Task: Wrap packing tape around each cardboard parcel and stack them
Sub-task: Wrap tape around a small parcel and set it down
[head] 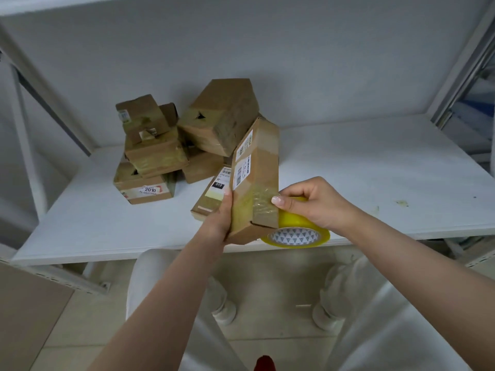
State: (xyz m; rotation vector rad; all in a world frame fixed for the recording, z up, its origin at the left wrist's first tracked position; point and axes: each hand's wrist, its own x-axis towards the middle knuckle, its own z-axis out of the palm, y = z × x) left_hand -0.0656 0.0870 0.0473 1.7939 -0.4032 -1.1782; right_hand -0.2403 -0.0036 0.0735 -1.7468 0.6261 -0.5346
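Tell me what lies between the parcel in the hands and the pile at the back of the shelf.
A flat parcel lies on the white shelf just behind the held parcel, between it and the pile. The left hand grips the held parcel; the right hand holds the tape roll against it.

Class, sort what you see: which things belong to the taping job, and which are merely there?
Job: held parcel, tape roll, left hand, right hand, parcel pile, flat parcel.
Merely there: white shelf, metal upright.
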